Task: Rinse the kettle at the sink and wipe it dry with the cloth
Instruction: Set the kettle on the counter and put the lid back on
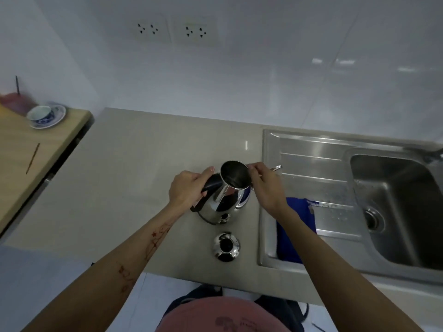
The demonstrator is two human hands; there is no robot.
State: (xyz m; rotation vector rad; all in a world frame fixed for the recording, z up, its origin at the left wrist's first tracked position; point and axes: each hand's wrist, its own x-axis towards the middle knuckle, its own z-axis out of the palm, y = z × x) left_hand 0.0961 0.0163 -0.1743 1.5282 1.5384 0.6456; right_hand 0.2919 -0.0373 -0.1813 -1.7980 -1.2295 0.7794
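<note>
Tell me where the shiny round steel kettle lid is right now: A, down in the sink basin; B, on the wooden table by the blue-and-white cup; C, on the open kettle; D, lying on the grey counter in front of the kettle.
D: the shiny round steel lid lies on the grey counter, nearer the person than the open steel kettle, which the left hand holds by its black handle.

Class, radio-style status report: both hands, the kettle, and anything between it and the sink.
Left hand gripping kettle handle; right hand at its open rim. Kettle on counter, lid off beside it. Blue cloth on sink drainboard. Path clear.
</note>
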